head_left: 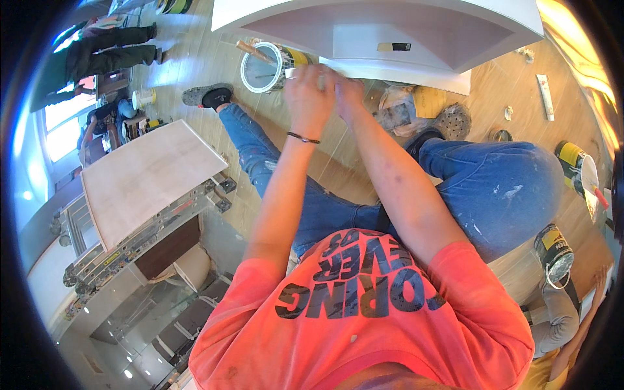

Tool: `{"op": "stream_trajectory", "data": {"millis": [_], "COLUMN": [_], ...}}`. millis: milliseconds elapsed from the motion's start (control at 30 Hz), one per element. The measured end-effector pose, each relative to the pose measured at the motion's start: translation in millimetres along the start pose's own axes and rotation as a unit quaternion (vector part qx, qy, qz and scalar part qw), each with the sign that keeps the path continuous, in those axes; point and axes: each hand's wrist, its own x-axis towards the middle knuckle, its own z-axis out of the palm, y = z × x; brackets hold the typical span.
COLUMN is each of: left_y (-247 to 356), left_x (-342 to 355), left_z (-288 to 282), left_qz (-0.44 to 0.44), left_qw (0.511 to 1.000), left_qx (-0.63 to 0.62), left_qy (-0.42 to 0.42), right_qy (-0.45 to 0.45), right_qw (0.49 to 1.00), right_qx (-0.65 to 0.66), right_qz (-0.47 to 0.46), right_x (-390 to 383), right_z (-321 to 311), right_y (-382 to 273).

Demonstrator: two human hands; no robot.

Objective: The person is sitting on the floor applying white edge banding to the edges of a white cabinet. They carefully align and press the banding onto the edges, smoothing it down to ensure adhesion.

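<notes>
My left hand (309, 94) and my right hand (349, 97) are close together in front of me, with fingers curled. A small whitish edge (290, 73) shows beside the left fingers, but its kind is unclear. What the right fingers hold, if anything, is hidden. Just left of my hands stands an open paint bucket (281, 77) with greyish contents and a wooden handle (255, 52) leaning over its rim. Beyond my hands is a white furniture piece (299, 32) with a recessed hollow and a small dark-and-tan label (394, 47).
Crumpled plastic (393, 110) and a cardboard piece (429, 102) lie by my right foot. A white tube (545, 97) and paint cans (554, 246) are on the right. A pale board (149, 175) stands at left. Other people are at the far left and lower right.
</notes>
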Motion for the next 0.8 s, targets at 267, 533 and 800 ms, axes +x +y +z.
{"op": "stream_trajectory", "data": {"millis": [267, 533, 800], "left_y": [-63.2, -60.4, -43.5], "left_x": [52.9, 76.7, 85.3], "left_z": [13.4, 7.8, 8.2], "left_qz": [0.003, 0.005, -0.024], "left_qw": [0.962, 0.944, 0.936], "left_qx": [0.071, 0.083, 0.110], "left_qy": [-0.263, -0.319, -0.334], "right_qy": [0.029, -0.008, 0.037], "right_qw": [0.999, 0.998, 0.993], "right_qx": [0.002, -0.032, -0.055], "right_qz": [-0.028, -0.056, -0.097], "right_x": [8.4, 2.6, 17.6], "right_z": [7.2, 4.7, 2.3], "right_y": [-7.4, -12.1, 6.3]}}
